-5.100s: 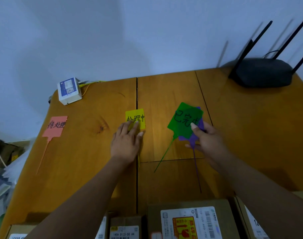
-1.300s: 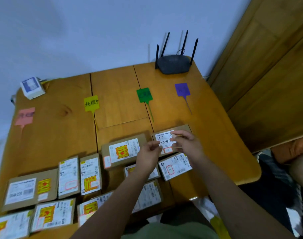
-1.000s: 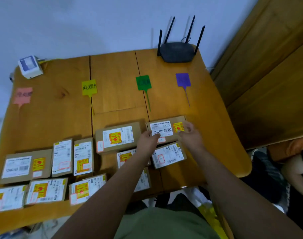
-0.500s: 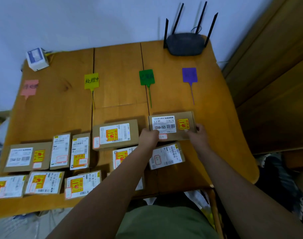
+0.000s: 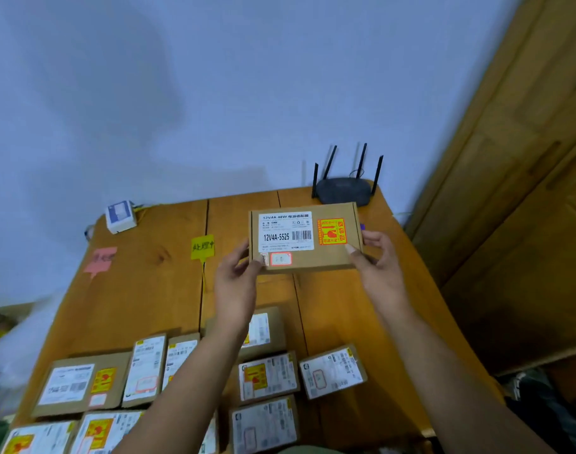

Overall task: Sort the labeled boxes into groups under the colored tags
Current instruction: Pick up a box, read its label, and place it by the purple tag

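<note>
A brown cardboard box (image 5: 304, 239) with a white "12V4A-5525" label, an orange fragile sticker and a small red-framed sticker is held up above the table. My left hand (image 5: 236, 280) grips its lower left corner and my right hand (image 5: 376, 263) grips its right end. The pink tag (image 5: 100, 259) and the yellow tag (image 5: 202, 246) lie flat on the wooden table (image 5: 142, 290). The raised box hides the green tag; only a sliver of the purple tag (image 5: 362, 227) shows. Several other labeled boxes (image 5: 80, 386) lie along the near edge.
A black router (image 5: 343, 188) with antennas stands at the table's back right corner. A small white and blue box (image 5: 120, 216) sits at the back left. A wooden door or cabinet (image 5: 522, 191) rises on the right.
Both hands have lifted the "12V4A-5525" box off the table and raised it up in front of the tags. The camera has tilted upward.
</note>
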Demonstrator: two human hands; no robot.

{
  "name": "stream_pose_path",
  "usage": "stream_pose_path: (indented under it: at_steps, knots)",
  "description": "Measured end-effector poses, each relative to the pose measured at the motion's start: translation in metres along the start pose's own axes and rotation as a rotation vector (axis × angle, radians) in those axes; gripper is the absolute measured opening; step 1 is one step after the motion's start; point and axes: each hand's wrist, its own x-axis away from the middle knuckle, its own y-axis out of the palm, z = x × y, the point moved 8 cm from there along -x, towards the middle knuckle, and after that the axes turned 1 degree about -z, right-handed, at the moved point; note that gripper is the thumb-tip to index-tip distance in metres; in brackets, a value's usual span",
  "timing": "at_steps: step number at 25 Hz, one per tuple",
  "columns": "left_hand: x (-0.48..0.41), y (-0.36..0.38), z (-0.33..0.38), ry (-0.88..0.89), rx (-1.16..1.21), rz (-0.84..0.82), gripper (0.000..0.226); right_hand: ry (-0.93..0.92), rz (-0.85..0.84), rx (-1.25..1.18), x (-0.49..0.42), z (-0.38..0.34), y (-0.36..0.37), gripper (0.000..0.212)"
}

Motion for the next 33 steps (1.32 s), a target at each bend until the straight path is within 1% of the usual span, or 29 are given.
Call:
stream_pose_path:
  at_steps: [3,6,12,18,23,27,30,33]
  knots:
    - [0.001,-0.022,0.035,0.104,0.081,0.001,0.043,-0.072,0.013,-0.052,0.006,-0.040,0.008,0.033]
    - [0.000,-0.039,0.058,0.171,0.094,-0.004,0.042,-0.116,0.015,-0.077,0.015,-0.063,0.017,0.034]
    - [-0.008,-0.052,0.082,0.208,0.107,-0.078,0.043,-0.135,0.021,-0.076,0.031,-0.083,0.027,0.032]
    - [-0.012,-0.051,0.083,0.212,0.118,-0.136,0.044,-0.124,0.049,-0.081,0.042,-0.091,0.022,0.027]
    - [-0.020,-0.029,0.070,0.180,0.115,-0.179,0.044,-0.110,0.121,-0.042,0.046,-0.081,0.003,0.032]
    - [-0.029,0.007,0.051,0.143,0.050,-0.216,0.046,-0.080,0.172,0.006,0.032,-0.064,-0.021,0.030]
    - [-0.033,0.043,0.033,0.096,-0.005,-0.255,0.046,-0.020,0.209,0.046,0.010,-0.044,-0.047,0.031]
    - [-0.037,0.087,0.011,0.029,-0.047,-0.272,0.042,0.081,0.206,0.046,-0.023,-0.012,-0.077,0.033]
